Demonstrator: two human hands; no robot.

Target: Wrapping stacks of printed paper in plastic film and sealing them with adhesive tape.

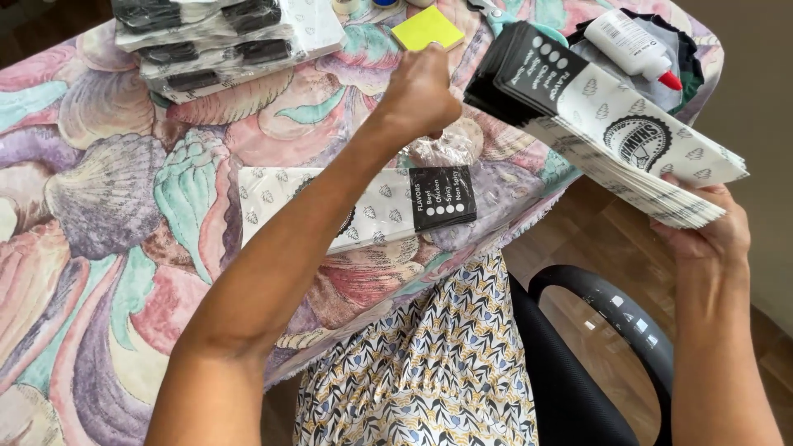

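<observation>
Fingers [698, 235] under paper-bag stack [636, 140] (right hand [710, 231])

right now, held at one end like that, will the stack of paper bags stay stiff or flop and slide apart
The stack of paper bags probably sags a little: only the right hand supports it, at one end. The sheets look thin and smooth and already fan at the edge, so they may slip apart. Likely light for its bulk.

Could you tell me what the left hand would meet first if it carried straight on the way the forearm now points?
Most likely the yellow sticky-note pad, which lies just beyond the left hand on the table; depth is hard to judge, so the hand may pass above it.
</observation>
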